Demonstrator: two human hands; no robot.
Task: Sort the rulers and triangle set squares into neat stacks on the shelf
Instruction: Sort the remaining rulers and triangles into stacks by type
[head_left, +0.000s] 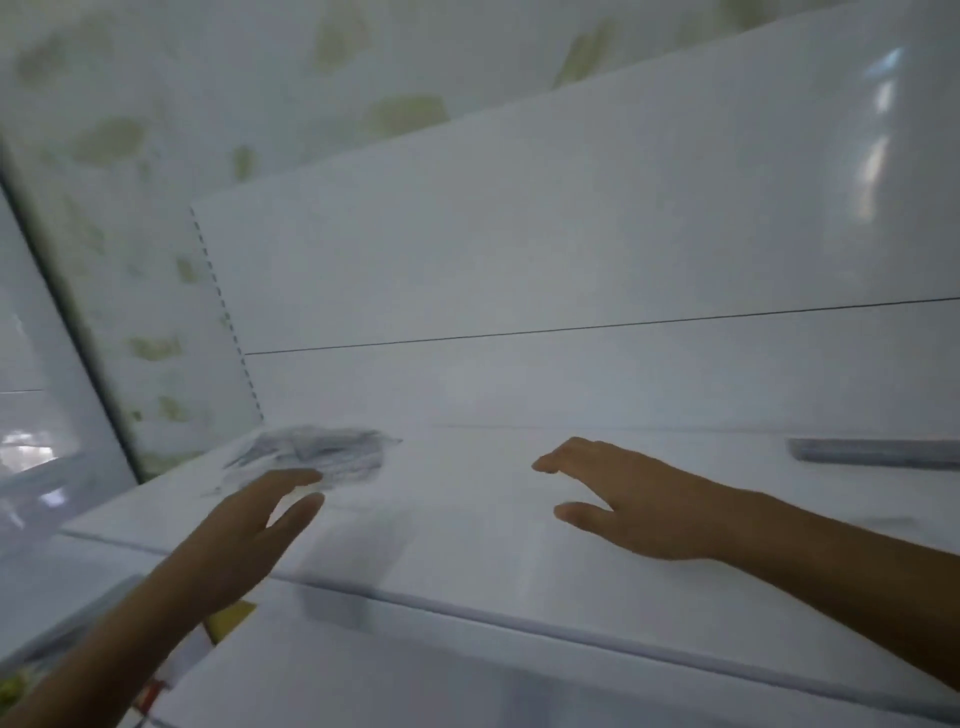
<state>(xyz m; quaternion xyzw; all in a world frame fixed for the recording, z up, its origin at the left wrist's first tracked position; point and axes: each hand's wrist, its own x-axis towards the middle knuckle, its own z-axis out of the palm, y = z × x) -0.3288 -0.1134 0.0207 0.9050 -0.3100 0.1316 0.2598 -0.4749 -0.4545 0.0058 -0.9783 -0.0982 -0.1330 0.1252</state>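
On the shelf (519, 545) (no legible writing)

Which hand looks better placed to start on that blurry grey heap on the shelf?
Probably the left hand: its straight fingers already reach the near edge of the grey heap. The right hand hovers open over bare shelf, well off to the side.
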